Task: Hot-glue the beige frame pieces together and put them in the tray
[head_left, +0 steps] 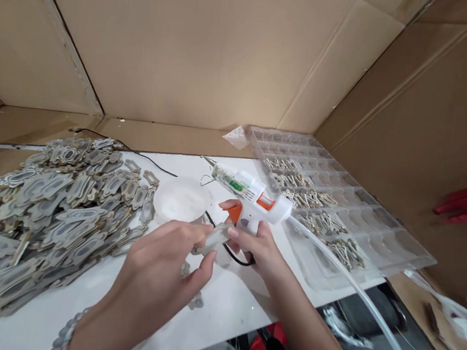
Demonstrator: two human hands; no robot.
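Note:
My left hand (pixel 159 264) pinches a flat grey frame-shaped piece (pixel 215 237) between thumb and fingers. Wrapped around the handle of a white and orange hot glue gun (pixel 280 209) is my right hand (pixel 258 245), whose thumb also meets the right end of the piece. The gun's nozzle points up and left, away from the piece. A long clear glue stick (pixel 344 270) trails from its back toward the lower right. Beneath my left hand, more small grey pieces (pixel 195 301) lie partly hidden on the white table.
A large heap of similar grey pieces (pixel 79 209) covers the table's left side. Behind my hands sits a round white dish (pixel 183 197). A clear compartment tray (pixel 392 250) at the right holds small metal clips (pixel 312 199). Cardboard walls (pixel 213 50) stand behind and beside.

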